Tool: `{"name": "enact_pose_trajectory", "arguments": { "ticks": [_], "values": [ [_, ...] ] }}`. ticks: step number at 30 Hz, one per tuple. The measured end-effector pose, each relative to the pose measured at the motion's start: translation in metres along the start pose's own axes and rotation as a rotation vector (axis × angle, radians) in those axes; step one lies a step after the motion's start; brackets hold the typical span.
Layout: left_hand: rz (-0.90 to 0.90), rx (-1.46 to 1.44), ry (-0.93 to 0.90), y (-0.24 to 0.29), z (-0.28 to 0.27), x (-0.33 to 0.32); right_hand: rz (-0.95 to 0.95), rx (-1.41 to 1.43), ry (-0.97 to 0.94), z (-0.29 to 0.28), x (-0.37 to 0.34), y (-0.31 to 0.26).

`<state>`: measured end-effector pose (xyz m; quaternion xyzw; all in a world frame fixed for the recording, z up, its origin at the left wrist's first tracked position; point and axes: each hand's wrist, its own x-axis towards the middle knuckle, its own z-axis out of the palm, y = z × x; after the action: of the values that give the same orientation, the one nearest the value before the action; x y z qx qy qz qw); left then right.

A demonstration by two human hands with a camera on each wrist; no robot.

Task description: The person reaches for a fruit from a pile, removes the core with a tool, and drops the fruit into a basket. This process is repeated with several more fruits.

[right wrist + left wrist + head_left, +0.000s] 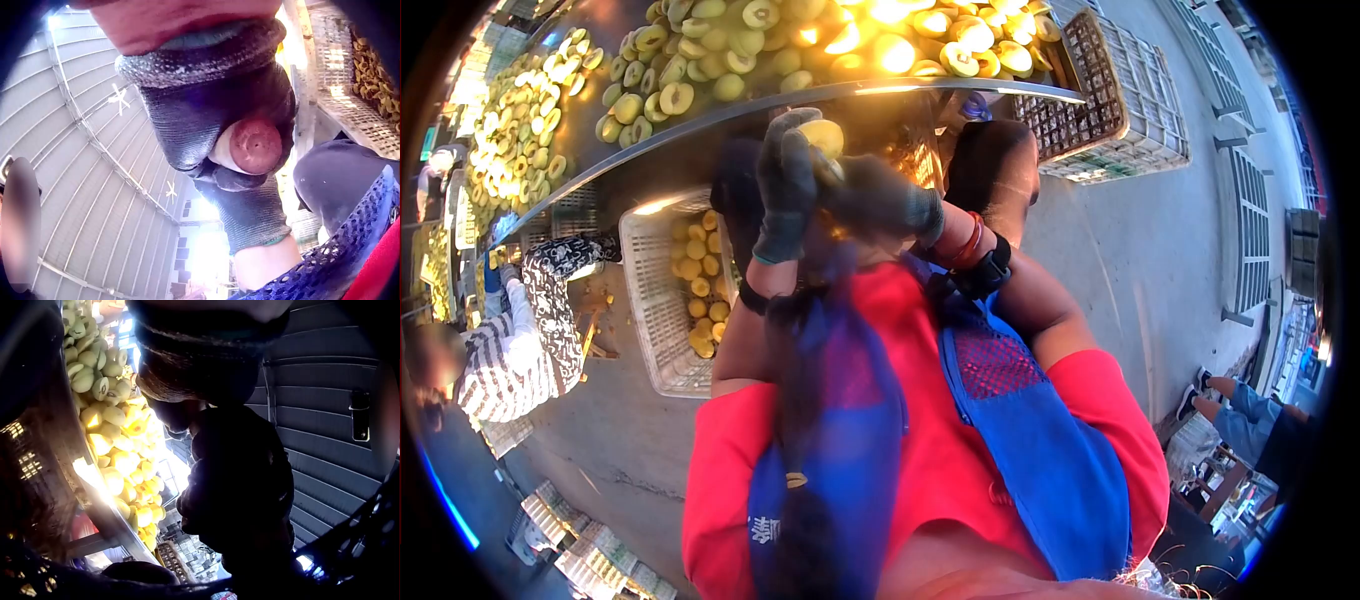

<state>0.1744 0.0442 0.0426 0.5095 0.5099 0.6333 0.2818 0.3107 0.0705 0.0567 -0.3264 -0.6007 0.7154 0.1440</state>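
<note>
Holding a yellow fruit (823, 136) in the bent fingers of the left hand (785, 188), just beside the near edge of the desk (588, 132). Gripping a round-ended handle (255, 147) in the right hand (880, 195) with curled fingers. Facing fruit halves (700, 52) heaped there.

Legible text: none. Marking 1: white characters (765, 528) on the lower front of the blue vest (1050, 470), on the wearer's left side; the script resembles Chinese, but the strokes are too small and blurred to read. Marking 2: a small, faint mark (1000, 492) on the red shirt (915, 400), near the vest's edge; whether it is lettering cannot be determined.
</note>
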Motion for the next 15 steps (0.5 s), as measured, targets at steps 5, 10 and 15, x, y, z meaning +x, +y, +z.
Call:
{"name": "enact_pose_trajectory", "arguments": {
  "ticks": [5,10,15],
  "values": [
    [0.009,-0.060,-0.203,-0.003,-0.009,0.003,0.107,0.347,-0.242,-0.009,-0.009,0.002],
    [-0.063,0.035,-0.146,-0.029,-0.029,0.000,-0.050,0.241,-0.224,-0.003,-0.005,0.012],
    [0.389,1.155,0.164,-0.046,-0.147,0.012,-0.066,0.159,-0.092,-0.017,-0.020,0.010]
  ]
}}
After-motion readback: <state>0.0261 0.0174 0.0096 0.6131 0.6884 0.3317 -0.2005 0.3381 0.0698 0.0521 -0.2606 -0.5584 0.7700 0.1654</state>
